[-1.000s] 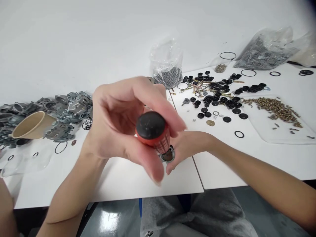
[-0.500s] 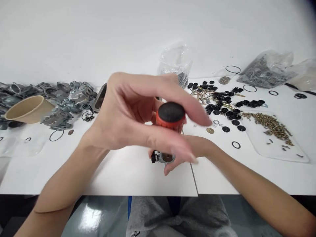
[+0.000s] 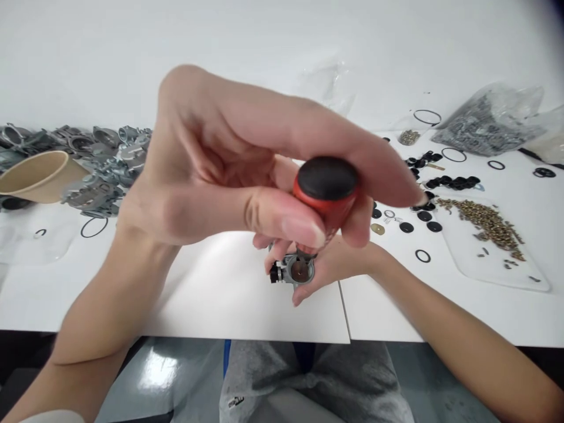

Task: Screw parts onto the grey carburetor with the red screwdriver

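My left hand (image 3: 211, 170) is closed around a screwdriver with a red handle and black end cap (image 3: 328, 182). It holds the tool upright, close to the camera, with the cap facing me. The shaft points down into a small grey metal carburetor part (image 3: 295, 271). My right hand (image 3: 341, 264) grips that part from the right, just above the white table (image 3: 229, 294). The screwdriver tip is hidden behind the handle and my fingers.
A tan paper cup (image 3: 39, 176) lies among a pile of grey metal castings (image 3: 101, 170) at the left. Black caps (image 3: 440, 182), brass screws (image 3: 484, 217), black O-rings (image 3: 94, 227) and clear bags of small parts (image 3: 489, 120) sit at the right.
My left hand has risen toward the camera with the screwdriver and shifted right. The right hand still holds the metal part below it.
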Action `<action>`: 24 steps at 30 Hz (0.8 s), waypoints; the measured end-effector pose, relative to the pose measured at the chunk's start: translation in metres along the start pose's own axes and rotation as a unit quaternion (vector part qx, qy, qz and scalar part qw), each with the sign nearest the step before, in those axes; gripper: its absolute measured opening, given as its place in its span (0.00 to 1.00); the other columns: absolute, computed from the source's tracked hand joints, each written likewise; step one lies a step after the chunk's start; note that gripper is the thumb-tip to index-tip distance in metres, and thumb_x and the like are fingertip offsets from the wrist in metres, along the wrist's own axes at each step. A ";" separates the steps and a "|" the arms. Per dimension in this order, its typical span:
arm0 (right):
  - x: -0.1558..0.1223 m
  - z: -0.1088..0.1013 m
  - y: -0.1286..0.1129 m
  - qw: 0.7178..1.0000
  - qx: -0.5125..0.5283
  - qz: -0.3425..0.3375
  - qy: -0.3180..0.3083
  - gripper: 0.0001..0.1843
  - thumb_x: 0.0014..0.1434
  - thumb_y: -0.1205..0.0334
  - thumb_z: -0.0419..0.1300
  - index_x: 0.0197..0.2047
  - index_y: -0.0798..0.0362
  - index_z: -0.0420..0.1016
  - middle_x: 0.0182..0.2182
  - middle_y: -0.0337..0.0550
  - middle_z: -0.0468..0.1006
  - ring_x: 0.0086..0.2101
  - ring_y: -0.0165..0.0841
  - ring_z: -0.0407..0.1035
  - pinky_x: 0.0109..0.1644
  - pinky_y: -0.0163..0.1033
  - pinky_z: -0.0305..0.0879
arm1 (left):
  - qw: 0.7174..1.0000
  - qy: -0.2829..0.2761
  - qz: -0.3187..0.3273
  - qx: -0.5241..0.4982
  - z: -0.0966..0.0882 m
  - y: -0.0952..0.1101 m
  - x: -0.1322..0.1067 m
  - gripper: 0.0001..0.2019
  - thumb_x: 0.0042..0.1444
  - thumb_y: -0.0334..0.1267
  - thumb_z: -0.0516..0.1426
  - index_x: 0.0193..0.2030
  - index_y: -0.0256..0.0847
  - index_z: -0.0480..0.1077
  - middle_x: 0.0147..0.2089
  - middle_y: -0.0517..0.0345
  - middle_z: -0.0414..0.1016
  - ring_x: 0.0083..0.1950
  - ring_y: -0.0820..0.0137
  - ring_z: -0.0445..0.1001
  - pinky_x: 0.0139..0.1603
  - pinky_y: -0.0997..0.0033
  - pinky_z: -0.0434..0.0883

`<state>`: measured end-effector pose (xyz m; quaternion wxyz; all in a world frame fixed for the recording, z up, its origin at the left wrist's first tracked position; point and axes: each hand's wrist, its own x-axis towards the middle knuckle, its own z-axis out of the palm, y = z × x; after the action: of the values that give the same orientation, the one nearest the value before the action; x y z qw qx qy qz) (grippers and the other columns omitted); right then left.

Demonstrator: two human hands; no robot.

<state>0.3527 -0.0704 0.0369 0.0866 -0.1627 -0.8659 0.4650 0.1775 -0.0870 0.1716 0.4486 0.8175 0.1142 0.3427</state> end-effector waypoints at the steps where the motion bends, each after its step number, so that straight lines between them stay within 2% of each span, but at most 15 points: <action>1: 0.000 0.000 0.000 1.000 -0.001 0.007 -0.001 0.27 0.47 0.52 0.73 0.50 0.46 0.75 0.60 0.41 0.62 0.60 0.40 0.58 0.64 0.42 0.57 | 1.000 -0.001 0.001 -0.009 0.000 0.003 0.000 0.43 0.60 0.65 0.33 0.59 0.32 0.70 0.27 0.56 0.71 0.25 0.75 0.73 0.21 0.76 0.67; 3: 0.001 -0.001 0.000 1.000 -0.008 0.015 -0.009 0.27 0.47 0.52 0.73 0.50 0.46 0.75 0.59 0.41 0.63 0.60 0.41 0.58 0.64 0.43 0.57 | 1.000 0.003 0.003 -0.022 0.001 0.006 0.000 0.42 0.57 0.69 0.37 0.57 0.35 0.71 0.29 0.55 0.71 0.30 0.67 0.76 0.21 0.71 0.70; 5: 0.002 -0.002 -0.001 1.000 -0.022 0.003 -0.022 0.26 0.48 0.52 0.72 0.50 0.46 0.74 0.58 0.40 0.65 0.60 0.41 0.57 0.65 0.44 0.56 | 0.999 -0.012 0.005 -0.047 0.000 0.004 -0.002 0.42 0.54 0.71 0.39 0.53 0.36 0.73 0.30 0.56 0.70 0.33 0.65 0.76 0.23 0.67 0.72; 8: 0.004 -0.006 -0.003 0.998 -0.044 -0.015 -0.033 0.26 0.49 0.49 0.71 0.50 0.47 0.74 0.55 0.41 0.69 0.60 0.41 0.58 0.65 0.45 0.57 | 0.996 0.004 0.022 -0.085 0.003 -0.006 -0.006 0.39 0.51 0.72 0.45 0.43 0.38 0.75 0.27 0.59 0.69 0.30 0.71 0.71 0.23 0.68 0.69; 11: 0.005 -0.007 -0.006 0.998 -0.055 -0.001 -0.021 0.26 0.49 0.49 0.71 0.50 0.47 0.75 0.54 0.42 0.70 0.58 0.41 0.60 0.64 0.45 0.57 | 0.993 0.055 0.026 -0.097 0.007 -0.014 -0.008 0.34 0.49 0.71 0.48 0.36 0.39 0.74 0.25 0.64 0.68 0.25 0.78 0.68 0.19 0.75 0.64; 15: 0.004 -0.005 -0.007 0.999 -0.047 0.012 -0.004 0.26 0.46 0.51 0.73 0.49 0.47 0.76 0.57 0.43 0.66 0.58 0.41 0.60 0.65 0.45 0.56 | 0.994 0.085 0.032 -0.066 0.005 -0.019 -0.012 0.29 0.53 0.64 0.49 0.36 0.37 0.73 0.28 0.68 0.72 0.25 0.83 0.71 0.20 0.80 0.67; 17: 0.003 -0.003 -0.006 0.999 -0.033 0.009 -0.004 0.27 0.46 0.51 0.73 0.49 0.47 0.76 0.58 0.43 0.64 0.59 0.41 0.59 0.65 0.44 0.57 | 0.996 0.079 0.029 -0.027 -0.002 -0.021 -0.016 0.26 0.57 0.58 0.49 0.39 0.34 0.73 0.35 0.66 0.75 0.29 0.83 0.74 0.23 0.82 0.70; 19: 0.002 -0.002 -0.004 1.000 -0.022 0.008 -0.009 0.27 0.47 0.50 0.72 0.50 0.46 0.76 0.58 0.43 0.64 0.60 0.41 0.58 0.65 0.44 0.57 | 0.997 0.066 0.040 -0.007 -0.010 -0.021 -0.018 0.27 0.61 0.54 0.45 0.42 0.30 0.72 0.38 0.61 0.76 0.31 0.81 0.76 0.24 0.82 0.71; 22: 0.002 -0.001 -0.002 1.000 -0.011 0.015 -0.010 0.27 0.47 0.50 0.72 0.50 0.46 0.76 0.58 0.43 0.65 0.60 0.42 0.58 0.65 0.45 0.57 | 0.998 0.005 0.032 -0.045 -0.016 -0.014 -0.018 0.33 0.63 0.56 0.39 0.43 0.29 0.74 0.37 0.53 0.76 0.27 0.79 0.74 0.21 0.78 0.69; 24: 0.002 -0.002 -0.002 1.000 -0.009 0.010 -0.010 0.27 0.46 0.50 0.73 0.50 0.46 0.76 0.59 0.43 0.64 0.61 0.42 0.57 0.65 0.45 0.57 | 0.997 -0.022 0.013 -0.074 -0.015 -0.006 -0.015 0.33 0.63 0.60 0.42 0.43 0.32 0.76 0.38 0.48 0.76 0.29 0.72 0.75 0.22 0.71 0.72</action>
<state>0.3509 -0.0693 0.0393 0.0720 -0.1673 -0.8690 0.4600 0.1572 -0.0813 0.1647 0.5057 0.7908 0.0677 0.3383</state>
